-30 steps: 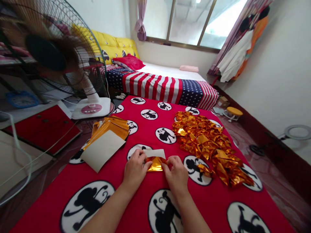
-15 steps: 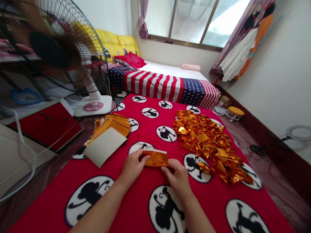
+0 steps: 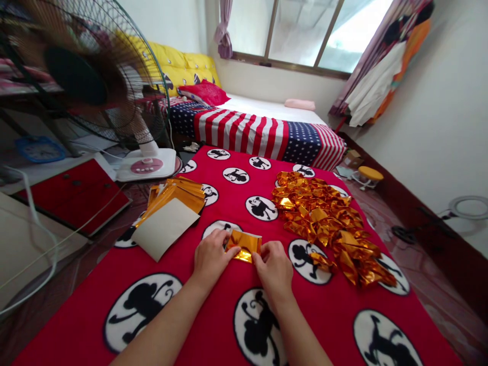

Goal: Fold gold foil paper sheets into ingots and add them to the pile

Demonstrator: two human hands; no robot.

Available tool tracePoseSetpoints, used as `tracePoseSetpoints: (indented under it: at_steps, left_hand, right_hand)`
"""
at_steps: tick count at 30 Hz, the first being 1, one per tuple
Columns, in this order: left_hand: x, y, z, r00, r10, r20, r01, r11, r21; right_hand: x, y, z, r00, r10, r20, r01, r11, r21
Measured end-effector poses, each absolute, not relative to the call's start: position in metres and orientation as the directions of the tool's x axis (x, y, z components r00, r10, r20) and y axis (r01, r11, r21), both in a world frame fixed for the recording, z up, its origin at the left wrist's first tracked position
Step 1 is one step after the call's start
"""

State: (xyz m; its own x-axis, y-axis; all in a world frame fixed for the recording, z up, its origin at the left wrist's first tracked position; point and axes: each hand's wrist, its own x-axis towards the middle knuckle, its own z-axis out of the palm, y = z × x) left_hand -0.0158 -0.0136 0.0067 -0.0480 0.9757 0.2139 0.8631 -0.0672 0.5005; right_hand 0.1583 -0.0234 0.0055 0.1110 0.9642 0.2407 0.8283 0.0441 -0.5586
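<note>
The foil lies on the red surface, the left hand and right hand pinching its ends between their fingers. Probably light, slippery and easily creased, it suits gentle edge holds.

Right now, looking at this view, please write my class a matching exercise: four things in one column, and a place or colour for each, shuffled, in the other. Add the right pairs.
Things:
1. Foil piece
2. Foil heap
3. Fan
4. Stool

Places and colours:
A. Yellow on top
B. Between the left hand and the right hand
C. At the far left of the view
D. On the red cloth, to the right of both hands

Pairs: 1-B, 2-D, 3-C, 4-A
</note>
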Motion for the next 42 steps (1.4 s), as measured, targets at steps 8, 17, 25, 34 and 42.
tracePoseSetpoints:
  at_steps: [8, 17, 25, 34, 42]
  left_hand:
    - [-0.017, -0.013, 0.004, -0.115, 0.966, 0.232, 0.802, -0.047, 0.595]
    - [-0.029, -0.005, -0.007, -0.148, 0.983, 0.109, 0.389, -0.043, 0.920]
    - [-0.028, -0.007, 0.000, -0.134, 0.987, 0.085, 0.299, -0.042, 0.953]
    - [-0.025, -0.010, 0.002, -0.100, 0.994, 0.046, 0.234, -0.022, 0.972]
    - [-0.027, -0.009, -0.002, -0.113, 0.991, 0.075, 0.310, -0.036, 0.950]
  right_hand:
    - [0.157, -0.010, 0.001, 0.236, 0.963, 0.130, 0.678, -0.067, -0.732]
    - [0.167, -0.005, -0.001, -0.027, 0.997, -0.079, -0.069, -0.081, -0.994]
    - [0.167, -0.009, -0.002, 0.021, 0.997, -0.077, 0.004, -0.077, -0.997]
    - [0.164, -0.010, -0.001, 0.083, 0.996, -0.032, 0.078, -0.038, -0.996]
    - [0.165, -0.009, -0.002, 0.079, 0.996, -0.049, 0.061, -0.054, -0.997]
